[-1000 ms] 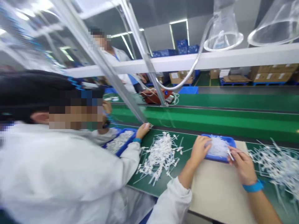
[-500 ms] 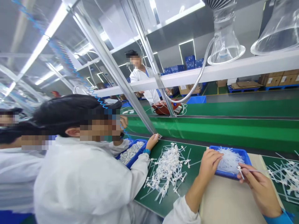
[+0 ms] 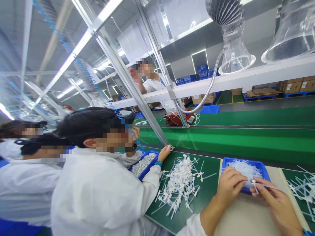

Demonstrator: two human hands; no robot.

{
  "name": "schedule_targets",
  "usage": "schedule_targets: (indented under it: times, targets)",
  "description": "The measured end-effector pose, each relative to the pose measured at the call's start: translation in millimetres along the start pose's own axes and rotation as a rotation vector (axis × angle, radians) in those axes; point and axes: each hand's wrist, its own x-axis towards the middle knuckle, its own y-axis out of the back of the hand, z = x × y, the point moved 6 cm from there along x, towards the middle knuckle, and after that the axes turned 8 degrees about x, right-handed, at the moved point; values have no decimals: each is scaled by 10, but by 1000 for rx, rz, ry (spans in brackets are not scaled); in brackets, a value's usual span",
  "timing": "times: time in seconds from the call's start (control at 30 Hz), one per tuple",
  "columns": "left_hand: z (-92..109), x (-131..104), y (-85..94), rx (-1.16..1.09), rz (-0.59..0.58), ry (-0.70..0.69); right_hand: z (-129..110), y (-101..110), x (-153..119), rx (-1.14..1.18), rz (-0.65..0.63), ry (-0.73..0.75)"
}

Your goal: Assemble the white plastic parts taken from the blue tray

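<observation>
My right hand [image 3: 277, 195] pinches a thin translucent tube with a white fitting [image 3: 254, 182] near its end. Just left of that fitting, my left hand [image 3: 231, 185] has its thumb and fingers pressed together; whatever is between them is too small to make out. Both hands are at the near side of a blue tray [image 3: 266, 171] filled with loose thin translucent tubes [image 3: 243, 167]. Under my wrists lies a beige mat [image 3: 242, 213].
A pile of tubes with white fittings [image 3: 180, 183] lies on the green table left of me, another pile [image 3: 304, 188] at right. A co-worker in white [image 3: 105, 186] sits at left beside a blue bin of white parts [image 3: 145, 165]. Clear hoods [image 3: 236, 55] hang above.
My left hand has come from the tray's left part towards the right hand, fingers now pinched near the fitting. The view has shifted slightly. A person across the line has raised a hand.
</observation>
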Motion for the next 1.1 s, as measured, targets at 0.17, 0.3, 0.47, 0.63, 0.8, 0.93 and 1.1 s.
schedule_targets:
  times: [0.17, 0.3, 0.47, 0.63, 0.8, 0.93, 1.1]
  targets:
    - [28, -41, -76, -38, -17, 22, 88, -1, -23, 11, -8, -56]
    - [52, -16, -88, -74, 5, -3, 70, -39, -13, -19, -57, -49]
    - [112, 50, -29, -131, -66, 90, -44, -124, -65, 98, -58, -33]
    - [129, 83, 4, -180, -131, 124, -195, -250, -89, 187, -48, -3]
    - [108, 82, -6, -189, -119, 138, -384, -349, -116, 200, -65, 30]
    - [129, 88, 3, -192, -104, 118, -452, -369, -138, 191, -83, 40]
    - [146, 93, 10, -173, -75, 93, -437, -359, -141, 140, -63, 51]
